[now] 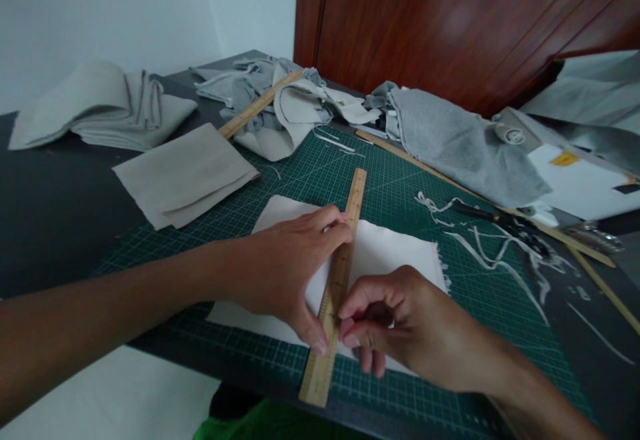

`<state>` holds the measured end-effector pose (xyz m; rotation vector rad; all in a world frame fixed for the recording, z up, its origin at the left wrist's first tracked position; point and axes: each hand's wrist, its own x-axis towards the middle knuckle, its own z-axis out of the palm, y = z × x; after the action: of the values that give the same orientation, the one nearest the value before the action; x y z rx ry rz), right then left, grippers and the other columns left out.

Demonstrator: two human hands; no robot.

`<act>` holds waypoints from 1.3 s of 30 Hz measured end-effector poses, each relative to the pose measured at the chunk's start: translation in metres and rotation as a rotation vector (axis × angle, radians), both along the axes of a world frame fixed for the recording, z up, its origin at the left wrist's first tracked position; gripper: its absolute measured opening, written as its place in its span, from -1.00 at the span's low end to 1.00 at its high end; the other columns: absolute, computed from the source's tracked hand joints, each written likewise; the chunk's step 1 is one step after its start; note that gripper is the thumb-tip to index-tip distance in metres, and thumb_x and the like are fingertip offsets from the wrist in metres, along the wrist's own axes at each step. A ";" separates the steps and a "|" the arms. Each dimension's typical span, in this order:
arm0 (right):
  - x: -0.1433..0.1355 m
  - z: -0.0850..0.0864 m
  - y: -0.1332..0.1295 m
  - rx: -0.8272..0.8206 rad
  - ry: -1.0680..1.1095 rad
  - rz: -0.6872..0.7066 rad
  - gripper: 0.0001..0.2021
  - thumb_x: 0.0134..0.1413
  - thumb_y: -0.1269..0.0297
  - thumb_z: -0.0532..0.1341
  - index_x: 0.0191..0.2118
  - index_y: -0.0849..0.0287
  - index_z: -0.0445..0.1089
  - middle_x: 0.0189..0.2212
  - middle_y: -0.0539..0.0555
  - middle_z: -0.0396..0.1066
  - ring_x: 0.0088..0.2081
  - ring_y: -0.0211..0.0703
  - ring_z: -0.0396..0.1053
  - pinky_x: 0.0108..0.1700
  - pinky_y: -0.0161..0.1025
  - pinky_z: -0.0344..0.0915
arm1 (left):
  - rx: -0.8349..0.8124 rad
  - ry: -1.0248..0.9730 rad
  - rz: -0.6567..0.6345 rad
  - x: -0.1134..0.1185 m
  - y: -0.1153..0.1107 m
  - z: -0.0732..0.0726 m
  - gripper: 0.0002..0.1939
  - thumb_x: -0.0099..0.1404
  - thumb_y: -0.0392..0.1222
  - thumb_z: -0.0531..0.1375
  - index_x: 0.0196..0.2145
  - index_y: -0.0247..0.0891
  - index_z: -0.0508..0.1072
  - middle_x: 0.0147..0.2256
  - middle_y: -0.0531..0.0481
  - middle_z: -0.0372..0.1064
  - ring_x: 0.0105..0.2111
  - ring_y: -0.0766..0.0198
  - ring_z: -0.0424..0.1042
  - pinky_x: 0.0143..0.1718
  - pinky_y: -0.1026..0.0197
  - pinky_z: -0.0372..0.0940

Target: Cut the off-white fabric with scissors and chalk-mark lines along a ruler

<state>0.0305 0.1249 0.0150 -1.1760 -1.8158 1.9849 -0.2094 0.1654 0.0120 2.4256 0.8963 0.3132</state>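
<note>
A wooden ruler (341, 273) lies across a piece of white cloth (395, 253) with a frayed right edge, its near end reaching past the cloth. My left hand (280, 267) holds the ruler down, thumb on the near part and fingertips farther up, spread along its left side. Against the ruler's right edge, my right hand (400, 327) is closed in a pinch just above the cloth. Whatever sits between those fingertips, if anything, is too small or hidden to make out. Under the cloth is a green cutting mat (390, 193) with a grid.
Folded beige cloth (185, 173) lies on the left, with a larger folded stack (110, 107) behind it. Grey fabric scraps (245, 87) and another wooden ruler (260, 105) are at the back. Black-handled scissors (520, 230) rest among cut strips (493, 260) on the right, near a white box (575, 173).
</note>
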 end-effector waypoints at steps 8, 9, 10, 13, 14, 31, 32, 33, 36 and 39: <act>0.002 -0.004 0.020 -0.041 0.052 -0.046 -0.61 0.10 0.02 0.59 -0.28 0.18 0.49 -0.55 -0.09 0.51 -0.55 -0.33 0.48 -0.47 -0.41 0.47 | 0.005 0.035 0.001 0.001 0.000 0.003 0.03 -0.11 0.24 0.57 0.19 -0.29 0.33 0.21 -0.26 0.24 0.27 -0.21 0.31 0.32 -0.16 0.27; 0.002 -0.003 0.022 -0.034 0.050 -0.040 -0.61 0.10 0.01 0.59 -0.28 0.18 0.49 -0.56 -0.10 0.50 -0.56 -0.34 0.46 -0.48 -0.41 0.45 | 0.001 0.039 0.003 0.001 0.000 0.004 0.02 -0.11 0.24 0.58 0.19 -0.28 0.33 0.21 -0.26 0.24 0.28 -0.21 0.30 0.32 -0.16 0.27; 0.001 -0.002 0.025 -0.026 0.049 -0.034 -0.60 0.11 0.00 0.58 -0.29 0.18 0.48 -0.57 -0.10 0.49 -0.57 -0.34 0.45 -0.49 -0.41 0.44 | -0.005 0.037 0.007 0.001 0.000 0.004 0.02 -0.12 0.24 0.58 0.18 -0.26 0.34 0.21 -0.25 0.24 0.28 -0.22 0.30 0.32 -0.17 0.26; 0.001 0.001 0.033 -0.004 0.056 -0.035 -0.59 0.10 -0.01 0.58 -0.29 0.18 0.48 -0.57 -0.11 0.49 -0.57 -0.35 0.44 -0.50 -0.40 0.43 | -0.030 0.005 0.010 0.001 0.000 0.003 0.00 -0.16 0.22 0.60 0.15 -0.24 0.38 0.19 -0.23 0.25 0.28 -0.25 0.29 0.32 -0.19 0.26; 0.001 0.001 0.036 0.000 0.057 -0.038 -0.59 0.09 -0.01 0.59 -0.29 0.18 0.48 -0.56 -0.11 0.49 -0.57 -0.34 0.44 -0.49 -0.39 0.44 | -0.034 -0.010 0.005 0.001 0.001 0.003 -0.02 -0.16 0.20 0.60 0.13 -0.23 0.39 0.18 -0.23 0.26 0.28 -0.25 0.29 0.33 -0.20 0.25; 0.005 0.006 0.074 0.103 0.031 -0.073 -0.60 0.00 0.10 0.65 -0.28 0.23 0.51 -0.56 -0.08 0.56 -0.56 -0.33 0.48 -0.48 -0.37 0.47 | -0.029 -0.013 0.003 0.000 0.000 0.002 -0.02 -0.13 0.22 0.59 0.13 -0.24 0.34 0.18 -0.24 0.25 0.25 -0.25 0.30 0.30 -0.20 0.28; 0.005 0.007 0.076 0.114 0.025 -0.073 -0.60 0.00 0.11 0.65 -0.28 0.23 0.51 -0.56 -0.07 0.56 -0.56 -0.33 0.48 -0.48 -0.36 0.47 | -0.031 -0.009 0.005 0.000 0.000 0.002 0.00 -0.13 0.22 0.59 0.15 -0.25 0.34 0.18 -0.25 0.25 0.26 -0.24 0.29 0.31 -0.19 0.27; 0.005 0.008 0.077 0.127 0.021 -0.073 -0.61 0.01 0.11 0.64 -0.29 0.22 0.51 -0.56 -0.07 0.56 -0.56 -0.32 0.48 -0.48 -0.36 0.47 | -0.033 -0.003 0.005 0.000 0.000 0.003 0.02 -0.13 0.22 0.59 0.17 -0.27 0.33 0.19 -0.25 0.24 0.26 -0.23 0.29 0.32 -0.17 0.25; 0.005 0.008 0.082 0.164 0.018 -0.087 -0.61 0.02 0.10 0.63 -0.29 0.21 0.50 -0.57 -0.07 0.57 -0.56 -0.31 0.49 -0.47 -0.35 0.48 | -0.026 0.010 -0.004 0.000 0.000 0.004 0.04 -0.12 0.22 0.59 0.19 -0.30 0.33 0.18 -0.25 0.24 0.26 -0.20 0.29 0.34 -0.13 0.23; 0.005 0.008 0.087 0.164 0.013 -0.092 -0.59 -0.02 0.09 0.65 -0.29 0.20 0.49 -0.57 -0.07 0.57 -0.56 -0.31 0.49 -0.48 -0.35 0.49 | -0.026 0.021 -0.012 0.001 0.001 0.004 0.01 -0.12 0.21 0.59 0.17 -0.29 0.35 0.17 -0.25 0.26 0.24 -0.20 0.30 0.32 -0.14 0.23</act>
<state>0.0355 0.2117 0.0233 -1.1713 -1.8425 1.7539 -0.2086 0.1667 0.0158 2.4140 0.8893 0.2703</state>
